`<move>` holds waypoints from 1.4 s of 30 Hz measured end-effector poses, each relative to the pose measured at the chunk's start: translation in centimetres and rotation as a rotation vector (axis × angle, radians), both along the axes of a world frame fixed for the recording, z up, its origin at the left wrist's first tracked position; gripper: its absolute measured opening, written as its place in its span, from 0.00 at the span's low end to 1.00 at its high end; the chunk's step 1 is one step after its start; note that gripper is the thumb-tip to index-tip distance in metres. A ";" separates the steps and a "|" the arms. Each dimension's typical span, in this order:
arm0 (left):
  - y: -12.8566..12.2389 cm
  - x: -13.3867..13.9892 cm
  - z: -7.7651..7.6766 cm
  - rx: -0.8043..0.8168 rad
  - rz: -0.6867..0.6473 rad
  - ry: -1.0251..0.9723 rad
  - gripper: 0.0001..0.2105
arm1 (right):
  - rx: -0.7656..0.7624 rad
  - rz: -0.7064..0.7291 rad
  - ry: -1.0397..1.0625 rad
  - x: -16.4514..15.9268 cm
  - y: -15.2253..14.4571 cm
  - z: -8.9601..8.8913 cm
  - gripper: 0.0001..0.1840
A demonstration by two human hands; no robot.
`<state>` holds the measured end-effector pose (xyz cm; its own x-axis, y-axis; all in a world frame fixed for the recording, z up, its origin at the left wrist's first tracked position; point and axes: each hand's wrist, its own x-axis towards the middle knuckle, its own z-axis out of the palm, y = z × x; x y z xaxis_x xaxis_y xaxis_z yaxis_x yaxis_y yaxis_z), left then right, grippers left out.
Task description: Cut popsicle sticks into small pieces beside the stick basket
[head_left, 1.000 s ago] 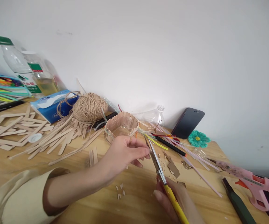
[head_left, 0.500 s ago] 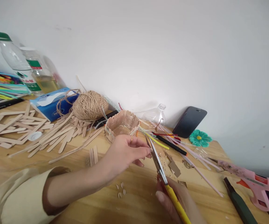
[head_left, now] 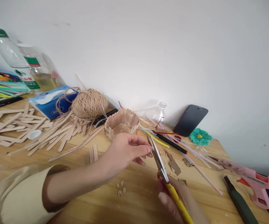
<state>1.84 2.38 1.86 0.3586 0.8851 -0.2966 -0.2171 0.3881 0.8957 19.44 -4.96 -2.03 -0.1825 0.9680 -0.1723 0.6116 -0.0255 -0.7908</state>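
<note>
My right hand (head_left: 173,199) grips a pair of yellow-handled scissors (head_left: 161,166), whose blades point up and away and stand slightly apart. My left hand (head_left: 132,149) reaches in from the left, thumb and forefinger pinched together beside the blades; whatever sits in that pinch is too small to name. Just behind the left hand is a small basket (head_left: 122,121) walled with wooden pieces. Several tiny petal-shaped wood chips (head_left: 120,188) lie on the table below the left wrist. Brown scraps (head_left: 175,166) and small clippings are scattered right of the blades.
Craft sticks (head_left: 15,124), a twine ball (head_left: 90,104), a blue tissue pack (head_left: 55,104) and bottles (head_left: 24,68) crowd the left. A phone (head_left: 191,119) leans on the wall near a teal flower (head_left: 201,137). A pink glue gun (head_left: 253,182) and dark-green-handled tool (head_left: 240,202) lie right.
The view has shifted very slightly. Both hands and the scissors keep nearly the same position, with the left pinch still beside the blades.
</note>
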 end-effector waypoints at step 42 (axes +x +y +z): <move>-0.2 0.0 0.4 0.007 -0.054 0.000 0.03 | 0.079 0.017 0.143 -0.4 -0.3 1.1 0.36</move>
<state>1.81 2.18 2.26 0.4061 0.8663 -0.2907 -0.1958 0.3932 0.8984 19.00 -5.23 -0.95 -0.2159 0.9741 -0.0666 0.4927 0.0498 -0.8688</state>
